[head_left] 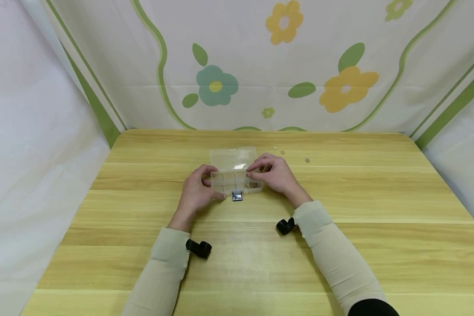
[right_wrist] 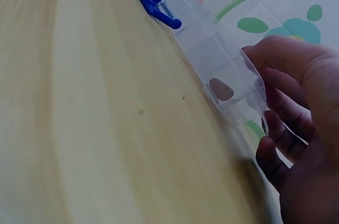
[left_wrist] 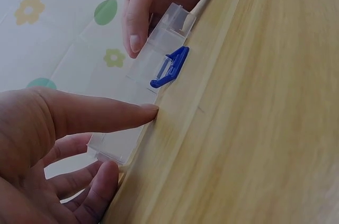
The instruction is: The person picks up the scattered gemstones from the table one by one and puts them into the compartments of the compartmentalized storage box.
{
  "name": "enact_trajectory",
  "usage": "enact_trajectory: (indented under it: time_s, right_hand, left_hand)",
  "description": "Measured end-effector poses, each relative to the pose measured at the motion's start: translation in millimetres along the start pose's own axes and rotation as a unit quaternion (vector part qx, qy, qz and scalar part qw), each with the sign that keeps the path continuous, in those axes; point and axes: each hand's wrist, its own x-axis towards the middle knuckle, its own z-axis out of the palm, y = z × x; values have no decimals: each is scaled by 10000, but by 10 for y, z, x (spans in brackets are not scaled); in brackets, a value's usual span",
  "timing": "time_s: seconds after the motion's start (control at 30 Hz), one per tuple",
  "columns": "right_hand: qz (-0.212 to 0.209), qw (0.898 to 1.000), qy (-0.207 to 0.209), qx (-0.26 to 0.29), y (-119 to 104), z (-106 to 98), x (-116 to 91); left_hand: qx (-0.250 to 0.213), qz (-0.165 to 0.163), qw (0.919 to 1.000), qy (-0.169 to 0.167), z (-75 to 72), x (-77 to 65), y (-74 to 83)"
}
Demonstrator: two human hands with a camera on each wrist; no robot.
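A clear plastic compartment box (head_left: pixel 229 186) sits on the table with its lid (head_left: pixel 231 158) flipped back. A blue latch (left_wrist: pixel 172 68) hangs at the middle of its front edge. My left hand (head_left: pixel 197 188) grips the left end, thumb along the front and fingers bent behind. Over the right end is my right hand (head_left: pixel 274 173), thumb and index fingertips close together at the rear compartments; I cannot tell whether they pinch something small. Its other fingers (right_wrist: pixel 288 123) curl beside the box's end. A brownish round piece (right_wrist: pixel 221 89) lies in the front right compartment.
Behind and right of the box lie small round flat pieces, one greyish (head_left: pixel 307 160), another paler (head_left: pixel 282 152), and a tiny shiny bit (head_left: pixel 274 148). The wooden table (head_left: pixel 379 197) ends at a flower-print cloth (head_left: pixel 253 66).
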Motion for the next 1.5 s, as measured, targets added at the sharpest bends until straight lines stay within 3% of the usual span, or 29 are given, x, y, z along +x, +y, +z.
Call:
enact_trajectory:
  time_s: [0.27,0.6,1.1,1.5]
  right_hand:
    - [-8,9992,356,168,52,-83,-16]
    - [268,9977,616,-28,143,-257,-69]
    - [531,9947,730,-494,285,-624,-174]
    - [693,9915,888,-652,362,-805,-239]
  left_hand:
    - [-24,39,10000,-36,-3,-1,18]
    - [-4,3,10000,-16,-4,-4,-7]
    - [-4,-5,10000,-46,-5,-4,-11]
    - [-49,-21,10000,-12,-2,-7,-13]
